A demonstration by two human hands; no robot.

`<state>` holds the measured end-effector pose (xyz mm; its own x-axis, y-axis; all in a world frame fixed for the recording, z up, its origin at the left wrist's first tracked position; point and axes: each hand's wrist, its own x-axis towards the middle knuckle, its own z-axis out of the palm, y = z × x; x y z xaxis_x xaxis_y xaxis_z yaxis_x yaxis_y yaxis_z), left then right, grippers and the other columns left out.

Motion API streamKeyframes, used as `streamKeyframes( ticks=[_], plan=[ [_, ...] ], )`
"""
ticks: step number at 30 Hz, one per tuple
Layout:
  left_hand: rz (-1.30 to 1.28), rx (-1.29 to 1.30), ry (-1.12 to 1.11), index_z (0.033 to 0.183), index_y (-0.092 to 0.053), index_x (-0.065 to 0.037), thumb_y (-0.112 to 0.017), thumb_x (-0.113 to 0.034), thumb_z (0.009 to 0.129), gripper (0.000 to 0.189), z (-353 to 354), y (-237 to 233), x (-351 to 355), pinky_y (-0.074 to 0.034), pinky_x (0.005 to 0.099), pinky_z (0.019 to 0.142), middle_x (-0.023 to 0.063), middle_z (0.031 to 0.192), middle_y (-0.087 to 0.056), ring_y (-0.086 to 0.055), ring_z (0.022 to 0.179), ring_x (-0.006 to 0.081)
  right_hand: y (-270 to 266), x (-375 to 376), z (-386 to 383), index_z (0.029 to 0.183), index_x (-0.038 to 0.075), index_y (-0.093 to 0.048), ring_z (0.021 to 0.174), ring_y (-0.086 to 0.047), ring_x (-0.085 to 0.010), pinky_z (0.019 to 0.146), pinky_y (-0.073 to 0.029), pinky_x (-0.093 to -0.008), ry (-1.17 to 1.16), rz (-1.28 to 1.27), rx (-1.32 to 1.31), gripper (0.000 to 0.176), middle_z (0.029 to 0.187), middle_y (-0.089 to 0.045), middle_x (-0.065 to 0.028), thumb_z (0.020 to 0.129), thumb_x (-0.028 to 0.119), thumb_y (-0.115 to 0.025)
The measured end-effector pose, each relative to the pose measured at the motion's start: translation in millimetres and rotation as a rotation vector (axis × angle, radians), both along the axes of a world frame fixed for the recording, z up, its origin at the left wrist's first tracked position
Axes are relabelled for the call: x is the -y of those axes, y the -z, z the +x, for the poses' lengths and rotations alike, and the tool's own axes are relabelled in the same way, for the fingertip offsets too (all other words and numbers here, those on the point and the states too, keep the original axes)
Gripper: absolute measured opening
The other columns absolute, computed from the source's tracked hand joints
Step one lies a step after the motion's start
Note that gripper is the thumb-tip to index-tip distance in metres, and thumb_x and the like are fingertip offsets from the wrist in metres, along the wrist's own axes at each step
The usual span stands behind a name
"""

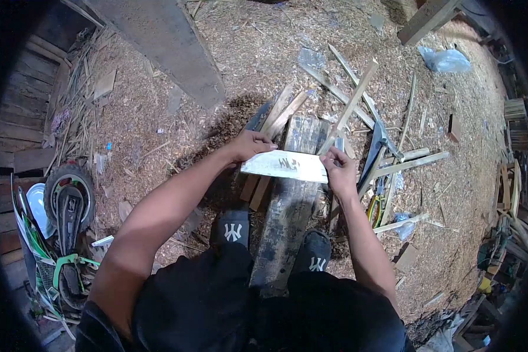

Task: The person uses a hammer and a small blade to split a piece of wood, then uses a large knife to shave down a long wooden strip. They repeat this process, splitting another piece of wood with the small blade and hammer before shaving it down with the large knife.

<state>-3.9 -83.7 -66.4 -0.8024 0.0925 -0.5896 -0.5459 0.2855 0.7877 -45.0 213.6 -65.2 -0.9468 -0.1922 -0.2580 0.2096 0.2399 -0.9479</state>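
Observation:
A pale, flat board (284, 166) with dark markings lies across a long, worn wooden beam (286, 217) between my legs. My left hand (249, 146) grips the board's left end, with the fingers along its upper edge. At the right end, my right hand (339, 170) pinches the board's corner between thumb and fingers. The board is tilted slightly, its left part a bit higher than its right. Just above my right fingers a small grey metallic piece (339, 142) shows; I cannot make out what it belongs to.
Wood strips (358, 97) and a dark tool (384, 141) lie right of the beam. A wheeled green and white machine (69, 234) stands at left. A wooden post (170, 53) rises ahead. Plastic bags (446, 60) and shavings (446, 193) lie on the ground.

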Motion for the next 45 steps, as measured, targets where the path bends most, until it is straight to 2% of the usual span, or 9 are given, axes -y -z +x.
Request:
streamKeyframes(
  ticks=[6, 15, 20, 21, 26, 32, 34, 40, 45],
  plan=[
    [0.043, 0.024, -0.065, 0.106, -0.075, -0.002, -0.070, -0.026, 0.096, 0.026, 1.9, 5.2, -4.0, -0.052, 0.0284, 0.079, 0.0064, 0.096, -0.074, -0.066, 0.087, 0.0109, 0.7, -9.2, -2.2, 0.113, -0.010, -0.068, 0.081, -0.061, -0.0114, 0.077, -0.049, -0.0253, 0.019, 0.040, 0.051, 0.034, 0.087, -0.068, -0.0035, 0.089, 0.012, -0.076],
    [0.207, 0.131, -0.282, 0.121, -0.066, 0.002, -0.063, -0.017, 0.099, 0.030, 8.3, 5.9, 4.6, -0.055, 0.0283, 0.083, 0.0104, 0.109, -0.073, -0.070, 0.095, 0.0156, -8.8, -10.7, 2.3, 0.112, -0.005, -0.070, 0.079, -0.063, -0.0143, 0.073, -0.050, -0.0290, 0.061, 0.062, 0.080, 0.032, 0.087, -0.071, -0.0074, 0.089, 0.016, -0.077],
    [0.422, 0.133, -0.414, 0.123, -0.060, 0.004, -0.062, -0.009, 0.097, 0.030, 14.9, -5.2, 13.8, -0.059, 0.0319, 0.085, 0.0152, 0.110, -0.072, -0.071, 0.099, 0.0219, -10.3, -24.6, 17.6, 0.116, 0.002, -0.070, 0.089, -0.066, -0.0296, 0.081, -0.052, -0.0372, 0.148, 0.638, -0.505, 0.029, 0.104, -0.069, -0.0189, 0.089, 0.014, -0.072],
    [0.433, 0.127, -0.436, 0.120, -0.062, 0.004, -0.063, -0.006, 0.095, 0.027, 14.5, -4.7, 14.8, -0.059, 0.0320, 0.084, 0.0151, 0.110, -0.072, -0.071, 0.099, 0.0218, -19.6, -27.4, 21.0, 0.117, 0.002, -0.069, 0.098, -0.065, -0.0347, 0.086, -0.051, -0.0408, 0.095, 0.621, -0.280, 0.031, 0.111, -0.066, -0.0219, 0.090, 0.016, -0.071],
    [0.407, 0.143, -0.412, 0.116, -0.064, 0.002, -0.062, -0.011, 0.097, 0.023, 14.6, -6.7, 15.5, -0.059, 0.0326, 0.083, 0.0133, 0.108, -0.072, -0.071, 0.098, 0.0217, 4.8, -47.7, 21.9, 0.106, -0.003, -0.071, 0.090, -0.068, -0.0409, 0.081, -0.052, -0.0445, -0.018, 0.697, -0.248, 0.030, 0.093, -0.071, -0.0238, 0.090, 0.022, -0.073],
    [0.421, 0.261, -0.424, 0.107, -0.071, -0.007, -0.052, -0.045, 0.103, 0.043, 5.2, -30.0, 13.9, -0.057, 0.0334, 0.082, 0.0055, 0.096, -0.071, -0.069, 0.087, 0.0182, 6.4, -67.5, 14.3, 0.095, -0.001, -0.067, 0.065, -0.065, -0.0179, 0.060, -0.048, -0.0327, 0.137, 0.204, 0.011, 0.019, 0.075, -0.068, -0.0110, 0.096, 0.017, -0.069],
    [0.064, 0.166, -0.194, 0.110, -0.071, -0.005, -0.049, -0.048, 0.104, 0.049, -2.3, -37.5, 15.5, -0.054, 0.0356, 0.086, 0.0063, 0.097, -0.071, -0.069, 0.094, 0.0193, -1.6, -69.9, 6.4, 0.095, -0.002, -0.063, 0.059, -0.063, -0.0142, 0.053, -0.049, -0.0279, 0.224, -0.052, 0.058, 0.017, 0.071, -0.063, -0.0045, 0.099, 0.014, -0.066],
    [-0.350, -0.402, 0.335, 0.122, -0.068, -0.006, -0.070, -0.028, 0.094, 0.036, -8.5, -75.3, -6.0, -0.052, 0.0378, 0.090, 0.0113, 0.105, -0.073, -0.069, 0.101, 0.0231, -3.0, -85.8, -25.5, 0.104, 0.000, -0.060, 0.060, -0.066, -0.0189, 0.052, -0.054, -0.0305, 0.439, -0.254, 0.007, 0.018, 0.074, -0.062, -0.0063, 0.099, 0.017, -0.065],
    [-0.360, -0.349, 0.458, 0.120, -0.069, -0.008, -0.073, -0.012, 0.084, 0.036, -7.9, -62.2, -7.0, -0.053, 0.0349, 0.087, 0.0133, 0.103, -0.074, -0.071, 0.095, 0.0219, -6.4, -96.0, -46.0, 0.131, -0.007, -0.052, 0.083, -0.073, -0.0259, 0.073, -0.062, -0.0356, 0.417, -0.367, 0.050, 0.034, 0.098, -0.069, -0.0165, 0.100, 0.006, -0.060]
  ],
)
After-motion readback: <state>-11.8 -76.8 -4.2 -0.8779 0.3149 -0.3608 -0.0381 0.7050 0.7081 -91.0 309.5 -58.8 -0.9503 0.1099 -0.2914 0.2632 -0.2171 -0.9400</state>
